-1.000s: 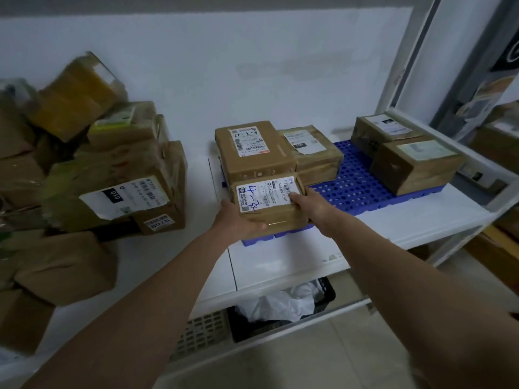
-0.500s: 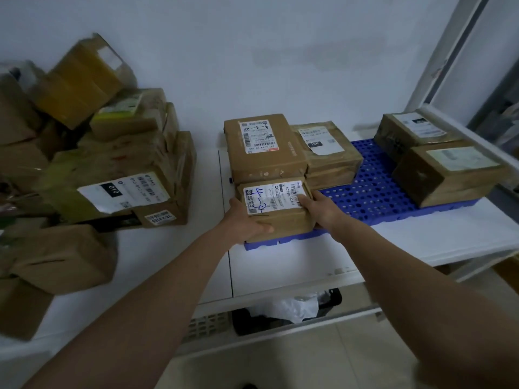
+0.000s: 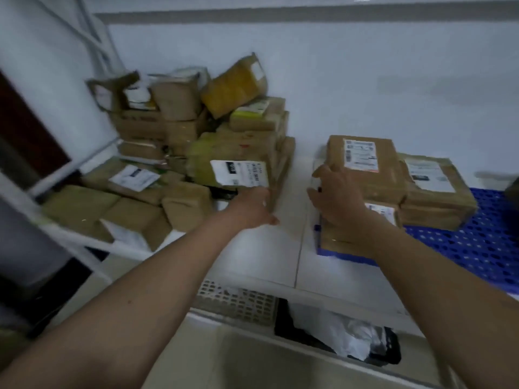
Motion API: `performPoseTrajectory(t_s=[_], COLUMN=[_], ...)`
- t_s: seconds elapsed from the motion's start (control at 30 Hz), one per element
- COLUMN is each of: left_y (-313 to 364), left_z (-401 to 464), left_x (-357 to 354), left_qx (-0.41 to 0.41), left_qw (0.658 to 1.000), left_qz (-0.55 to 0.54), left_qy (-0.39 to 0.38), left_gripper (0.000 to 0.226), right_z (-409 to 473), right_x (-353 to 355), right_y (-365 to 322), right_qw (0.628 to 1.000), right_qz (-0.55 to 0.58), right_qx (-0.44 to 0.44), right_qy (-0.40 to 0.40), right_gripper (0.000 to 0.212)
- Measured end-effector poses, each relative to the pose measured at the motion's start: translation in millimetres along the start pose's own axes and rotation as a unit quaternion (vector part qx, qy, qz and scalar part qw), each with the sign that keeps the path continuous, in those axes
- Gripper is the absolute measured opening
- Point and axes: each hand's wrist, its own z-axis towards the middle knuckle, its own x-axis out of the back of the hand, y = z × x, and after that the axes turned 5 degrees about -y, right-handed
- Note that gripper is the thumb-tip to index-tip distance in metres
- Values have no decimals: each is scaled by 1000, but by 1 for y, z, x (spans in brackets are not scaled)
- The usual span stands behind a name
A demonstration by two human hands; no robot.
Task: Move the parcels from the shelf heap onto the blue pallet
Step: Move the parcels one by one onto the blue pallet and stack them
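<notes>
I see brown cardboard parcels, matt and creased, some wrapped in glossy tape, with white paper labels. The blue pallet looks like perforated plastic. The shelf is smooth white with a slight sheen.

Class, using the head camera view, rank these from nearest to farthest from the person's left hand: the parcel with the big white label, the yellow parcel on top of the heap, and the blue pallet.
1. Parcel with the big white label, just above the left hand, front of the heap.
2. Blue pallet, off to the right.
3. Yellow parcel, top of the heap at the back.
</notes>
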Motion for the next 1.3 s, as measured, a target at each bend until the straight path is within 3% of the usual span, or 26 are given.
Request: performPoseTrajectory(t_s=[0.13,0.27,0.37,0.43,0.53,0.63,0.73,0.97,1.1,1.3], left_y=[-65,-127,-164,-191,-233,-279,-322,-398,-419,-441], left_z=[-41,-83,-109,-123,-140,-150,-159,-151,-135,-102], left_x=[33,51,68,81,104,127,147,173,185,206], left_qx=[74,111,127,135,154,166,181,217,209,204], left_qw=[994,987,984,983,979,977,974,970,972,973], left_qz=[66,111,120,113,112,115,111,43,5,-59], left_qy=[33,41,46,48,67,63,80,97,105,90], left_gripper=[29,56,45,53,58,59,78,112,120,122], right_z=[3,-2,-1,5,7,6,12,20,35,74], right_x=[-35,-61,-78,-93,-107,-124,-147,-201,-220,-233], right_y=[-66,-125,-170,-203,-253,-298,-343,-402,-420,-435], right_qw=[992,982,971,965,963,959,957,959,962,948], right_qz=[13,11,2,12,-13,15,3,-91,-123,-144], right_qx=[90,125,166,185,189,191,199,171,149,132], right_qy=[-83,-144,-169,-185,-190,-210,-210,-207,-194,-249], right_gripper=[40,44,40,46,32,35,34,61,76,97])
